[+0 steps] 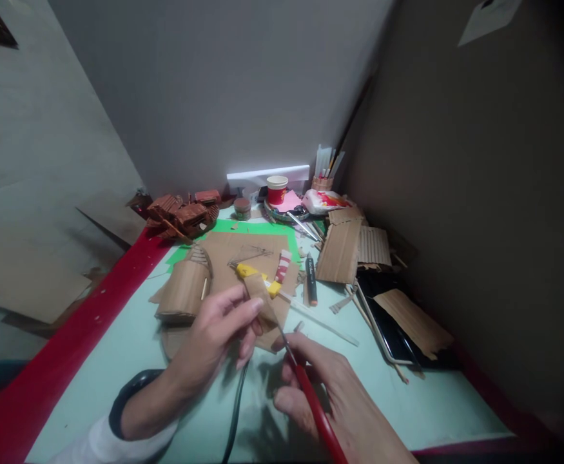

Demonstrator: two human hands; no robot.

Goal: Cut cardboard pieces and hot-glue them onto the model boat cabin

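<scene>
My left hand (221,322) pinches a small strip of cardboard (261,303) between thumb and fingers. In my right hand (323,380) are red-handled scissors (313,403), their blades touching the lower edge of the strip. Behind the strip lies a yellow glue gun (247,270), partly hidden, with a long clear glue stick (323,324) reaching out to the right. A dark cable (236,415) runs toward me between my hands. Left of the strip stands a curved cardboard piece (180,290) with a ridged end.
A large cardboard sheet (223,248) lies over green paper (294,241). Reddish-brown cardboard pieces (185,216) are at the back left, a red paper cup (276,191) at the back. To the right are a marker (311,280), cardboard scraps (340,248) and a black tablet-like object (383,316).
</scene>
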